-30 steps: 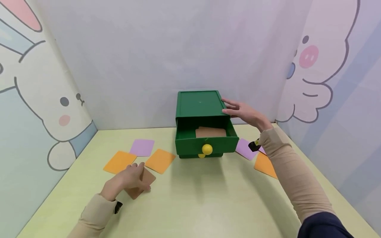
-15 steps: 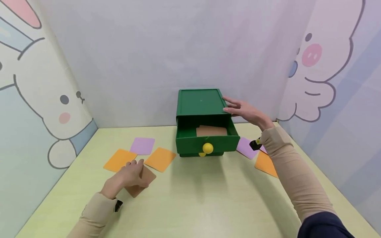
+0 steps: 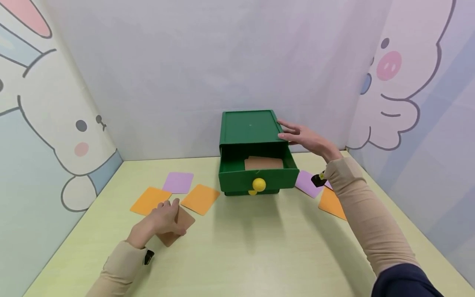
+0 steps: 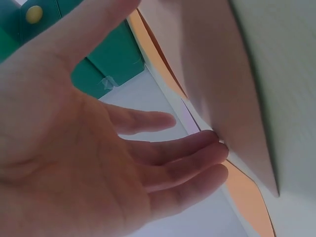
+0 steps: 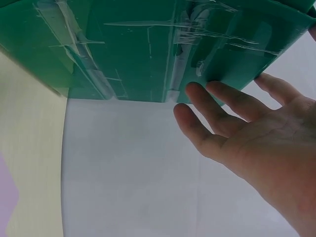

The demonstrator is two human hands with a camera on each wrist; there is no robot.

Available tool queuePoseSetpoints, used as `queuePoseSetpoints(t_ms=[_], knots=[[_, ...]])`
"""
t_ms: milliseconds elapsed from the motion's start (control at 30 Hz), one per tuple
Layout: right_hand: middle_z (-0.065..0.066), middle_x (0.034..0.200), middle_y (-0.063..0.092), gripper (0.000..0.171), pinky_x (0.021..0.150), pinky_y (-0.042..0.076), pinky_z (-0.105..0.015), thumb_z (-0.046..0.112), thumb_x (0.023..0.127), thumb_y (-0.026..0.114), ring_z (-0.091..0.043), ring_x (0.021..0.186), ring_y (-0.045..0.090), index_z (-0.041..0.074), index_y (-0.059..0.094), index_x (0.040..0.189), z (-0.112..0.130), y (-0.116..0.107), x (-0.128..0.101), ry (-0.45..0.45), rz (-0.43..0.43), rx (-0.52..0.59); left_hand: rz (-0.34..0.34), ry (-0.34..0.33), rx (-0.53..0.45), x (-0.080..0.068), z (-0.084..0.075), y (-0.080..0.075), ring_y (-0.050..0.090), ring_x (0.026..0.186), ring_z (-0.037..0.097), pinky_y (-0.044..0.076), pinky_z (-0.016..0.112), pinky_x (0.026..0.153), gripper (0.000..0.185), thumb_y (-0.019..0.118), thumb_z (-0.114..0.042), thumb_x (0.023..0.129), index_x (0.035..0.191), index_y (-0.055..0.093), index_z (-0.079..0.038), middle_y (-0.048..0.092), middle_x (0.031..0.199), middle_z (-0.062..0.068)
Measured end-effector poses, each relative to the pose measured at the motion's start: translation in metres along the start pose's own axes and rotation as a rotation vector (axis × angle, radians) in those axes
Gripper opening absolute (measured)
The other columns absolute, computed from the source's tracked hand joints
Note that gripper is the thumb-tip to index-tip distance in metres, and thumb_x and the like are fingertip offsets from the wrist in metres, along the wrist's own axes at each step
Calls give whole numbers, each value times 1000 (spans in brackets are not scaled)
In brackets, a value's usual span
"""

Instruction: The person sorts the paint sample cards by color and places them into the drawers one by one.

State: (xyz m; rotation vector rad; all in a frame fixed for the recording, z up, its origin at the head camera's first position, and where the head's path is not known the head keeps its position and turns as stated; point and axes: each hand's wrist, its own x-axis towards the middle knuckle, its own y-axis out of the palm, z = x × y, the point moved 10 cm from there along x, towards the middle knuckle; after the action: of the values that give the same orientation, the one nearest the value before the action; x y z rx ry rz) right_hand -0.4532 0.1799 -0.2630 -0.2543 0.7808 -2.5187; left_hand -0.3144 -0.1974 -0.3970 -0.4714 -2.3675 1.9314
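A brown card (image 3: 185,218) lies at the front left of the table, partly hidden under my left hand (image 3: 163,220). In the left wrist view, the slightly bent fingers (image 4: 197,170) touch the brown card (image 4: 227,98) along one edge, and the thumb is spread wide from them. At the back stands a green drawer box (image 3: 248,128) with its yellow-knobbed drawer (image 3: 237,181) pulled out. Brown cards (image 3: 263,163) lie inside the drawer. My right hand (image 3: 308,140) rests its extended fingers against the box's right upper side.
Two orange cards (image 3: 200,199) and a purple card (image 3: 178,182) lie left of the box. Purple cards (image 3: 308,184) and an orange card (image 3: 331,204) lie to its right, partly behind the right arm. A pale wall (image 3: 170,82) closes off the back.
My left thumb has drawn slightly inward over the brown card. The right hand keeps its place on the box, and the drawer stays as it was.
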Motion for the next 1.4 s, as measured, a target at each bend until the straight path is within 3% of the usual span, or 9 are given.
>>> queuePoseSetpoints(t_ms=[300,567,1000,1200,1400], knots=[[-2,163,14,68,115,29,-55,43,97,53,-31,142,35,37,17,154,3,-1,0,0,-12,16,10,-23,47,11,5,-5,49,102,50,42,66,85,96,82,-36,66,133,35,14,51,110,34],[-2,163,14,70,115,31,-54,42,97,54,-33,139,40,35,16,155,3,3,1,4,-9,11,20,-36,65,12,8,-5,50,98,47,43,63,77,92,82,-40,64,127,38,11,53,104,30],[0,163,16,68,114,32,-53,43,97,53,-31,136,43,36,17,154,8,5,5,-13,-7,12,-30,-8,99,15,12,-21,49,97,47,43,63,73,86,73,-33,66,132,36,9,52,104,30],[-1,162,16,67,114,32,-54,41,98,53,-31,137,43,36,17,154,7,6,5,-12,-13,8,4,-14,46,16,9,-33,46,105,49,40,68,82,98,77,-34,69,142,28,10,49,116,33],[0,163,16,67,114,32,-53,40,98,53,-31,138,41,36,17,154,8,7,4,-15,-14,14,71,4,38,13,14,-25,46,107,47,42,68,82,87,80,-35,70,137,40,4,49,120,29]])
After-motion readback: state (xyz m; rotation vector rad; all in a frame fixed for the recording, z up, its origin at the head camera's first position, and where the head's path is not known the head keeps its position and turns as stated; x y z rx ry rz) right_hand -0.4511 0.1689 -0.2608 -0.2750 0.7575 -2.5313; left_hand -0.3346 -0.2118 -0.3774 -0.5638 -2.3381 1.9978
